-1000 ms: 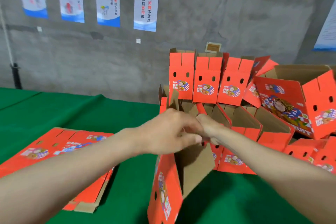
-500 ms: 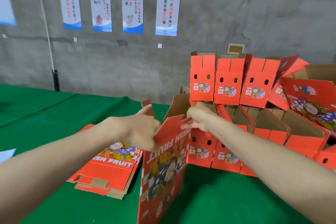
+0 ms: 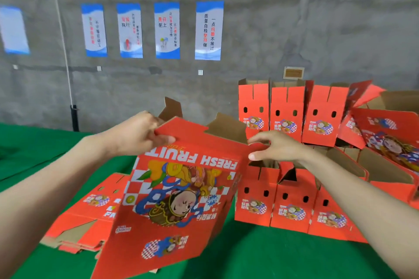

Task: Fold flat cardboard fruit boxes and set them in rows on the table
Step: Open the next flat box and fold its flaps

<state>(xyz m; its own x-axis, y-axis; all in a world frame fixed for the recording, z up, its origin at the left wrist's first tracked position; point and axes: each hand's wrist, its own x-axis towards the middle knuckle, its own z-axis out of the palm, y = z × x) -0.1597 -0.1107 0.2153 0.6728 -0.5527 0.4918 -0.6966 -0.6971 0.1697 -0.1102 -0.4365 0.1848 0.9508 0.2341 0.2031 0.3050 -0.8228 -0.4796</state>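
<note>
Box in hand, printed side toward the camera, print upside down, held upright above the green table, just left of the folded boxes.
Left hand pinching the box's top left corner, thumb on the red face, fingers behind.
Right hand at the top right corner, thumb and fingers closed loosely on the edge; firmness of hold not clear.
Brown flaps standing up behind the top edge, not yet tucked.

Risks, as judgement:
- Thin two-corner hold; box may sag or twist, creasing a panel off its score line.
- Right corner close to the front row of folded boxes; a swing right could knock one over and break the row.
- Flaps catching each other if pressed in the wrong order.

Containers:
- Front row, right of held box: tops open, brown insides showing, nothing seen in them.
- Back row behind: upright, contents hidden.
- Toppled boxes far right, tilted.
- Flat stack lying left of and behind the held box.
</note>
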